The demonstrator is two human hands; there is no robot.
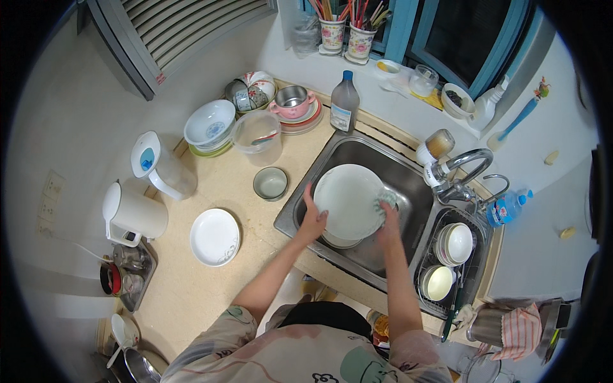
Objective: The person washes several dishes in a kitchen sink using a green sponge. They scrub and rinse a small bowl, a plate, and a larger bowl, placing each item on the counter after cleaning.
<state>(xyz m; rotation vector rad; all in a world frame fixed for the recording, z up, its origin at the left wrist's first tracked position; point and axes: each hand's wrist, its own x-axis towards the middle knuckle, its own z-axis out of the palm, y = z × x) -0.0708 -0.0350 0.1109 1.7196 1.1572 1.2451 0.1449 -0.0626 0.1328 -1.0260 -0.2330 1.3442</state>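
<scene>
Over the stainless steel sink basin (416,225), my left hand (313,218) grips the left rim of a large white plate (348,201). My right hand (389,220) is at its right rim, pressing a green and white scrubbing cloth (384,200) against it. Part of another white dish (341,241) shows beneath the large plate. On the counter left of the sink are a small grey-green bowl (270,184) and a white plate (215,237).
Stacked bowls (454,244) stand in a wire rack in the right basin, beside the chrome faucet (459,184). A plastic bottle (345,103) stands behind the sink. A clear tub (257,139), stacked dishes (210,123) and two pitchers (167,172) (139,210) line the counter's back and left.
</scene>
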